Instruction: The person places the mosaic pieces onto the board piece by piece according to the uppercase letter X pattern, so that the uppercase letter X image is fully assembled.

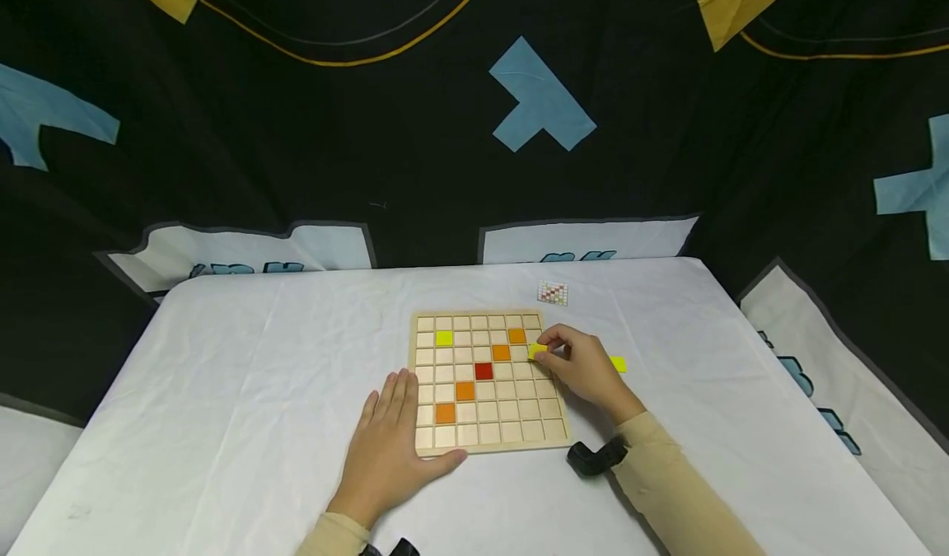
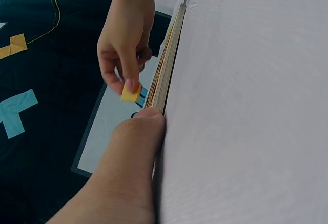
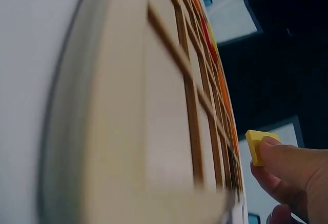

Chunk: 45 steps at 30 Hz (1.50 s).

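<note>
A wooden grid board point(image 1: 495, 449) lies on the white table. My left hand point(image 1: 389, 445) rests at its left edge, fingers straight and thumb along the near rim. Over the board's right side, my right hand point(image 1: 586, 366) pinches a small yellow square tile point(image 1: 537, 349) between thumb and fingers. In the right wrist view the held tile point(image 3: 253, 147) is above the grid surface. A red tile point(image 1: 483, 371) sits in the grid, with several orange tiles point(image 1: 465, 390) in a diagonal line through it. One yellow-green tile point(image 1: 443, 338) occupies a cell at the upper left.
Another yellow tile point(image 1: 619, 364) lies on the table right of the board, partly behind the right hand. A small printed card point(image 1: 552, 293) with a coloured grid lies beyond the board's far right corner. Behind the table point(image 1: 222, 424) hangs a dark patterned cloth point(image 1: 415, 161).
</note>
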Available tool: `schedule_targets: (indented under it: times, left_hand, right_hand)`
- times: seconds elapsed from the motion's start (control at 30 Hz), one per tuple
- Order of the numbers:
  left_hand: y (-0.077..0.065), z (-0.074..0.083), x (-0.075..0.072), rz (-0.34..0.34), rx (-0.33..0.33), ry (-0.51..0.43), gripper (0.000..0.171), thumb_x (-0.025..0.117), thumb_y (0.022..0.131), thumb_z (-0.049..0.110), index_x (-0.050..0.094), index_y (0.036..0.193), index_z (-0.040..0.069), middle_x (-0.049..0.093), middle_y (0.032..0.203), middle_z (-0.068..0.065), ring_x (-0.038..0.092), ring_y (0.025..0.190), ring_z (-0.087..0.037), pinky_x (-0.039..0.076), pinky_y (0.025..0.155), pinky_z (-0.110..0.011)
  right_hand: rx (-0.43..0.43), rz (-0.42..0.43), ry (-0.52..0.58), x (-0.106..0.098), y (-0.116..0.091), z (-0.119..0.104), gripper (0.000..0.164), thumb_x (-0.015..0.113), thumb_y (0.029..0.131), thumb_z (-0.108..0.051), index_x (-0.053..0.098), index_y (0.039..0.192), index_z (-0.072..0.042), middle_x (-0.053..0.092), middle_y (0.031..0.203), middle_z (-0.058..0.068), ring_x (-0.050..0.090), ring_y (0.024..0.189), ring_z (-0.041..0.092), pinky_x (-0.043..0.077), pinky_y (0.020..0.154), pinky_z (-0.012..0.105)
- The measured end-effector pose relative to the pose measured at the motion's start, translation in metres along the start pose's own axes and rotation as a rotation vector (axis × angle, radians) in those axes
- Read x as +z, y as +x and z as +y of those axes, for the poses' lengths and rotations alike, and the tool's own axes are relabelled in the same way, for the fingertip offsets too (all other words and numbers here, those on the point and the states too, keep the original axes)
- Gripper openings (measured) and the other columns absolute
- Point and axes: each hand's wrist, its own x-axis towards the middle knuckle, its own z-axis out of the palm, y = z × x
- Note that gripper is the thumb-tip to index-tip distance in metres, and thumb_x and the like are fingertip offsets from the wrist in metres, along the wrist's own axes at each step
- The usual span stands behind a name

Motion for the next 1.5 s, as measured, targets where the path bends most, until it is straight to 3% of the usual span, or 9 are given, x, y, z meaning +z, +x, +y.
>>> schedule_targets:
  times: [0.23,0.53,0.77,0.97,1.3,1.5]
  left_hand:
    - [-0.001,0.0,0.0,0.01,-0.002,0.002,0.128,0.053,0.071,0.09,0.024,0.156,-0.002,0.022,0.164,-0.016,0.02,0.154,-0.032,0.016,0.125,-0.05]
    - [-0.002,0.001,0.003,0.007,-0.008,-0.001,0.128,0.052,0.071,0.09,0.023,0.156,-0.002,0.022,0.164,-0.017,0.019,0.154,-0.032,0.015,0.125,-0.05]
    - [-0.001,0.001,0.003,0.019,0.005,0.012,0.128,0.051,0.072,0.09,0.023,0.156,-0.001,0.022,0.164,-0.016,0.02,0.154,-0.031,0.015,0.125,-0.049]
    - [-0.001,0.002,0.002,0.019,0.008,0.009,0.127,0.052,0.072,0.089,0.023,0.156,-0.001,0.022,0.164,-0.016,0.019,0.154,-0.031,0.014,0.125,-0.049]
    - [0.001,0.002,0.002,0.019,0.012,0.012,0.128,0.05,0.071,0.091,0.023,0.156,-0.001,0.022,0.164,-0.016,0.019,0.154,-0.031,0.014,0.125,-0.048]
    - [0.0,0.002,0.002,0.019,0.009,0.007,0.129,0.052,0.071,0.09,0.023,0.156,-0.002,0.023,0.164,-0.018,0.02,0.154,-0.032,0.015,0.125,-0.049]
  right_hand:
    - [-0.037,-0.055,0.04,0.024,0.014,-0.02,0.016,0.074,0.09,-0.022,0.067,0.104,-0.019,0.067,0.089,-0.006,0.056,0.077,0.011,0.048,0.071,0.026]
    - [-0.092,-0.11,0.042,0.051,0.029,-0.041,0.012,0.074,0.09,-0.023,0.069,0.1,-0.019,0.063,0.081,-0.008,0.058,0.079,0.011,0.051,0.081,0.031]
    - [-0.132,-0.1,-0.031,0.065,0.035,-0.053,0.012,0.075,0.09,-0.024,0.07,0.099,-0.019,0.065,0.083,-0.009,0.055,0.085,0.011,0.05,0.085,0.033]
    - [-0.154,-0.084,-0.065,0.07,0.035,-0.057,0.013,0.076,0.089,-0.025,0.071,0.099,-0.017,0.067,0.096,-0.006,0.057,0.092,0.012,0.05,0.093,0.035]
    - [-0.166,-0.096,-0.179,0.069,0.034,-0.06,0.015,0.073,0.091,-0.029,0.075,0.102,-0.019,0.065,0.101,-0.005,0.046,0.087,0.013,0.043,0.077,0.027]
    - [-0.203,-0.097,-0.201,0.067,0.033,-0.06,0.01,0.074,0.09,-0.027,0.079,0.096,-0.021,0.065,0.099,-0.007,0.046,0.085,0.011,0.041,0.074,0.026]
